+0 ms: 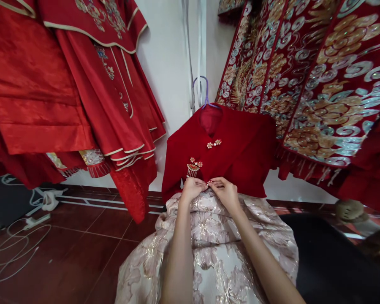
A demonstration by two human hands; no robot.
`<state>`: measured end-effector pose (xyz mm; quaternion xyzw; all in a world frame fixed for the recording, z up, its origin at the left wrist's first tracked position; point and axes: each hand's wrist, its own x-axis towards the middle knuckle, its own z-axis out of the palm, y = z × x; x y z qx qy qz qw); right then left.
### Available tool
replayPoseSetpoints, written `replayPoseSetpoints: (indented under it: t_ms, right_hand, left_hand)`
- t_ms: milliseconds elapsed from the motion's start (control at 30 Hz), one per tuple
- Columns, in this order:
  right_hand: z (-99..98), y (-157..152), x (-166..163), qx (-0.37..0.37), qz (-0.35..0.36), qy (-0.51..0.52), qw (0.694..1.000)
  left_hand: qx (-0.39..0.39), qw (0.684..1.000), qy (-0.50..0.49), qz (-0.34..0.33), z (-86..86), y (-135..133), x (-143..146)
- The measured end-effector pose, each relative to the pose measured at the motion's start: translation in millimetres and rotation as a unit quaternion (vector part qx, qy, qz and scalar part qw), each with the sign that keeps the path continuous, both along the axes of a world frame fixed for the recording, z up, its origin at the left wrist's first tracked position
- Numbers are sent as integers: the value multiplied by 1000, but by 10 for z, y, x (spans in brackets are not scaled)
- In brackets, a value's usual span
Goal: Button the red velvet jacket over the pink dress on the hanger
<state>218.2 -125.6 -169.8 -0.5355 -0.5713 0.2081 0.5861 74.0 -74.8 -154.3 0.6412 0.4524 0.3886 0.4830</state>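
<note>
A dark red jacket [237,143] hangs in front of me on a purple hanger [205,93]. A jeweled clasp [214,144] sits below its neckline, and a fan-shaped brooch with dangling beads [193,168] is on the chest. My left hand [193,188] and my right hand [224,192] meet at the jacket's lower front. Both are closed, fingertips pinching a small beaded clasp [208,184] that they mostly hide. Under my forearms, pale floral brocade fabric [205,228] with gold threads spreads over my lap.
Red garments with light piping [107,97] hang at the left. Heavily embroidered red garments [304,93] hang at the right. White cables [15,245] lie on the reddish tiled floor [91,253]. A black flat surface [326,257] stands at the lower right.
</note>
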Motion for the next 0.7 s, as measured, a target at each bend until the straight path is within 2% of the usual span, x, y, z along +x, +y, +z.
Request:
replayPoseSetpoints:
  t_ms: [200, 333, 467, 567, 633, 700]
  right_hand:
    - [27, -18, -8, 2, 5, -12, 1000]
    - [46, -27, -14, -7, 14, -8, 1000]
    - [47, -27, -4, -5, 12, -15, 1000]
    - [37, -5, 2, -5, 5, -29, 1000]
    - [25, 12, 27, -20, 14, -39, 999]
    - [-1, 7, 115, -57, 55, -29, 996]
  left_hand:
    - [86, 995, 56, -13, 94, -67, -70]
    - [108, 992, 60, -32, 121, -83, -151]
    - [128, 989, 60, -42, 89, -92, -147]
    - [111, 992, 33, -47, 16, -56, -93]
    - [90, 996, -2, -7, -38, 7, -88]
    - [81, 990, -49, 103, -64, 86, -150]
